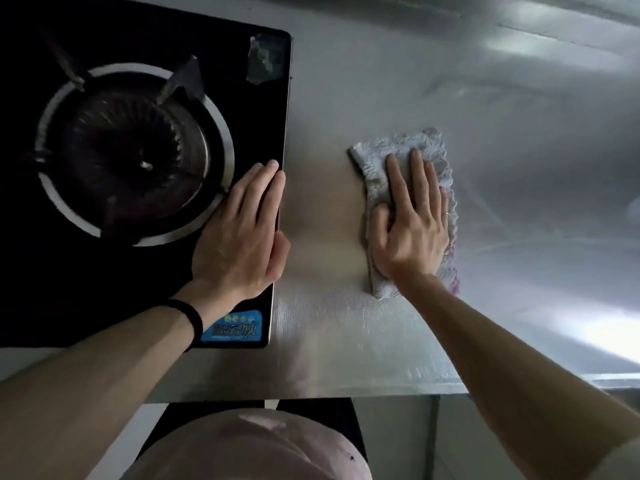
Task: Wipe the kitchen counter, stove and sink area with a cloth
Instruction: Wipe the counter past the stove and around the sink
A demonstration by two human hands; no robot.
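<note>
Your right hand (408, 220) lies flat, fingers spread, pressing the cloth (375, 168) on the counter (519, 168); left hand (242, 233) flat, ungripping, apparently resting on the stove (104, 299) edge.

Both hands flat, palms down: left (242, 233), right (410, 216).

Dim, soft focus, glare on counter (519, 209)

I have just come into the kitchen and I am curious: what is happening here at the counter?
A person is wiping the metal counter with a grey cloth. The right hand lies flat on the cloth, pressing it to the counter just right of the black gas stove. The left hand rests open on the stove's right edge, beside the burner. The sink is not in view.
</note>
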